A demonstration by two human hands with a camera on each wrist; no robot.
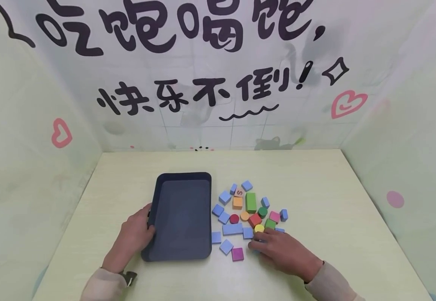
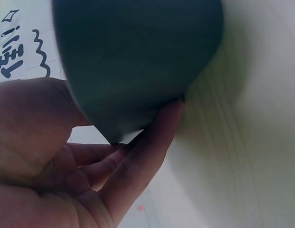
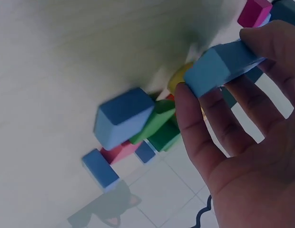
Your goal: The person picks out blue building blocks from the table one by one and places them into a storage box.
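Beside one tray, the right grip holds one blue block.

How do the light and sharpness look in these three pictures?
Head view: fairly evenly lit, the wall lettering crisp; left wrist view: soft, the tray dark and a blurred shadow on the table; right wrist view: dim, with a fuzzy shadow on the table near the blue block in the right hand.

Tray left, blocks right on table, wall behind
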